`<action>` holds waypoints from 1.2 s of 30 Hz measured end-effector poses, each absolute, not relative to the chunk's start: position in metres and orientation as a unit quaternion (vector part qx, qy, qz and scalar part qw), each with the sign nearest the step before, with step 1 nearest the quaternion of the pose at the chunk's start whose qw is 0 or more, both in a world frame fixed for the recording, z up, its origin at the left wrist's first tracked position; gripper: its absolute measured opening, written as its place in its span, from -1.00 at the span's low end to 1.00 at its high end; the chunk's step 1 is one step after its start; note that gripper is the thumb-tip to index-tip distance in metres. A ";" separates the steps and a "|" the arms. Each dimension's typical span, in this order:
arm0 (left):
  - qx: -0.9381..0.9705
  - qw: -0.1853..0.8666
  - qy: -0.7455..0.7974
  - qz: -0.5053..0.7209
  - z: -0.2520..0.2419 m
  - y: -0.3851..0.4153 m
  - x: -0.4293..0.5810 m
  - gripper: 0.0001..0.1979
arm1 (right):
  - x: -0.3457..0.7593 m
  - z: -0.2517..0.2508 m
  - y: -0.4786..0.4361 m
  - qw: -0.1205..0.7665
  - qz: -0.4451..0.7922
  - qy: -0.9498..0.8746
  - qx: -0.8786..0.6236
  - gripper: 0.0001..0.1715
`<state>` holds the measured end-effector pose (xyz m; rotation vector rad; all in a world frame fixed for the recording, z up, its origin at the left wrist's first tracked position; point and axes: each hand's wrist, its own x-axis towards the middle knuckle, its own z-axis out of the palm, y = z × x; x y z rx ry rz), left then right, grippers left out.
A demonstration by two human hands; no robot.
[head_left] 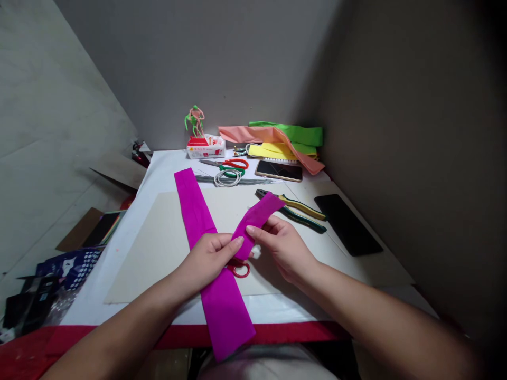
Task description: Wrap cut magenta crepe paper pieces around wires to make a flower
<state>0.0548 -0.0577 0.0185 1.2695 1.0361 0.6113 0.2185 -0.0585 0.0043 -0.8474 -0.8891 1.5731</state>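
Note:
A short magenta crepe paper strip is held up between my two hands over the middle of the board. My left hand pinches its lower left end, thumb on top. My right hand has thumb and fingers closed on its right edge. Beneath my left hand lies a long magenta crepe paper strip, slanting across the board and over the table's front edge. A red scissor handle shows beside my left hand; the rest is hidden. Under the held piece shows a small white fluffy bit, its kind unclear.
Pliers and a black phone-like slab lie on the right of the cream board. Behind are scissors, a wire coil, a phone, coloured crepe paper and a small box.

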 end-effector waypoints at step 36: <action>0.474 0.643 0.508 0.323 0.032 -0.035 0.027 -0.63 | 0.220 -0.003 -0.069 0.153 0.127 -0.887 -0.418 -0.82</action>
